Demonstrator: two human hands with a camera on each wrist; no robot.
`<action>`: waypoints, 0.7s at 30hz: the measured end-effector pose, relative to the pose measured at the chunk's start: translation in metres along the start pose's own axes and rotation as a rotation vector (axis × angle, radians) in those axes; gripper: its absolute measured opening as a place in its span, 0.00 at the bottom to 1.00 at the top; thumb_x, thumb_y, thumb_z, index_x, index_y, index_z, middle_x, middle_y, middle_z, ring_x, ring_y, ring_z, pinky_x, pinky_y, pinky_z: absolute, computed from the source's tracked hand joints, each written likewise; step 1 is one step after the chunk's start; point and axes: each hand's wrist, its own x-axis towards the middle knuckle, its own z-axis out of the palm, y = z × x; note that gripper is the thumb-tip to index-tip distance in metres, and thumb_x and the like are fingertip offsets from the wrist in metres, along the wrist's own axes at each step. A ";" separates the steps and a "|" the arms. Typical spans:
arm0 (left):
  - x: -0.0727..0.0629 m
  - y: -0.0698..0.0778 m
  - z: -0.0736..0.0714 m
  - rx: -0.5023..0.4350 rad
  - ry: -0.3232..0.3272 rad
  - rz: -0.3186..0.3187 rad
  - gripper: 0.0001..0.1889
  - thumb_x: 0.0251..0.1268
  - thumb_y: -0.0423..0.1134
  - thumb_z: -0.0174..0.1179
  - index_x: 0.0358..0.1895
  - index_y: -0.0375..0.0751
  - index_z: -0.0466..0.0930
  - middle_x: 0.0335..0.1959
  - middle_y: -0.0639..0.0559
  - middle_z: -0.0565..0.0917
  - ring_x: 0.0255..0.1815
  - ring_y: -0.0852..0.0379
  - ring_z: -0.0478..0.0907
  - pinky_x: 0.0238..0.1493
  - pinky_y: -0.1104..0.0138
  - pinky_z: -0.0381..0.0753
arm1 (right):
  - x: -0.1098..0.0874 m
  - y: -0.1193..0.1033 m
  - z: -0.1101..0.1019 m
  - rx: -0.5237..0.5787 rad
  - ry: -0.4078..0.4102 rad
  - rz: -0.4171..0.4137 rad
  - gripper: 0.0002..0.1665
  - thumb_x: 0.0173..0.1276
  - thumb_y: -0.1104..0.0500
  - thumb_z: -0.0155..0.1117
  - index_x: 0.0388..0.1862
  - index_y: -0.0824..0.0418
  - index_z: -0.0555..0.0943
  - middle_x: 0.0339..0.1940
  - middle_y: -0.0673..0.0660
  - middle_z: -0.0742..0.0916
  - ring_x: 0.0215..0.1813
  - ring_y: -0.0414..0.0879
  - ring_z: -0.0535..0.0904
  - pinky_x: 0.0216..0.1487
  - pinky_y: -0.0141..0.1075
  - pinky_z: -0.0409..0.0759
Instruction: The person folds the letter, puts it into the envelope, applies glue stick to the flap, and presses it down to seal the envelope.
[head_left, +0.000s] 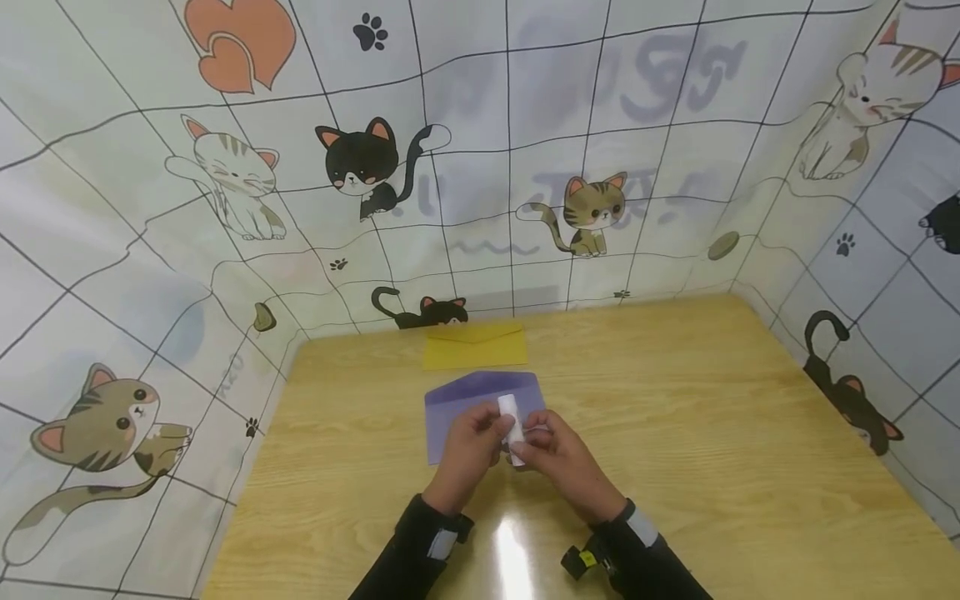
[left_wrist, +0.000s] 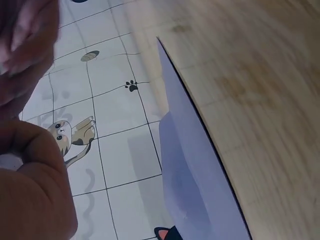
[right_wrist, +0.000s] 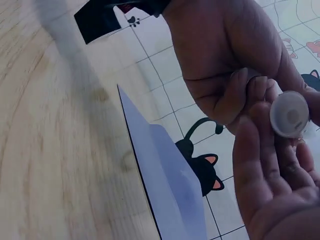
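Both hands hold a white glue stick upright between them, above the near part of an open purple envelope. My left hand pinches its upper part with thumb and fingers. From the right, my right hand grips the lower end. In the right wrist view, the round translucent end of the glue stick points at the camera between the fingers of both hands. The left wrist view shows the curled left hand at the edge, with the envelope's flap raised beyond.
A yellow envelope lies behind the purple one, near the back edge of the wooden table. Cat-print sheeting hangs behind and along both sides of the table.
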 end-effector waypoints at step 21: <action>0.013 -0.015 -0.062 0.587 0.315 0.082 0.13 0.84 0.46 0.68 0.47 0.39 0.94 0.37 0.44 0.93 0.31 0.58 0.84 0.34 0.68 0.79 | 0.025 -0.006 -0.098 -1.132 0.424 0.138 0.22 0.73 0.55 0.80 0.58 0.69 0.90 0.41 0.65 0.95 0.34 0.53 0.87 0.32 0.45 0.82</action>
